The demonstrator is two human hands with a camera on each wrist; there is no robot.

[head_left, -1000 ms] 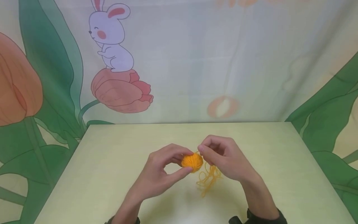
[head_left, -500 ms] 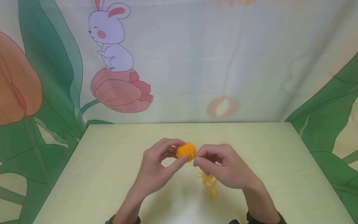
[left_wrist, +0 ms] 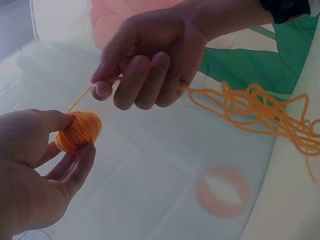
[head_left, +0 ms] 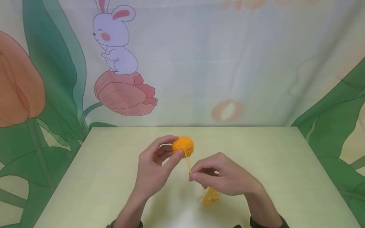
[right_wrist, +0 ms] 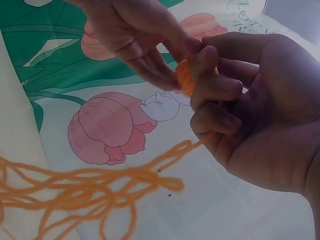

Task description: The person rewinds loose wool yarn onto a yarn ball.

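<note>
A small ball of orange-yellow yarn is held up by my left hand, thumb on one side and fingers on the other. From the ball a taut strand runs down to my right hand, which pinches it between thumb and forefinger. In the left wrist view the strand passes through the right hand's curled fingers and comes out as a loose tangle of yarn. That tangle also trails large in the right wrist view as loops of yarn. In that view the right fingers partly cover the ball.
A pale yellow-green table lies under both hands. Behind it hangs a cloth backdrop printed with a rabbit, tulips and green leaves. Dark cuffs show at both wrists.
The left hand has moved the ball up and to the left. The right hand has gone down, and the strand between them is now longer and visible.
</note>
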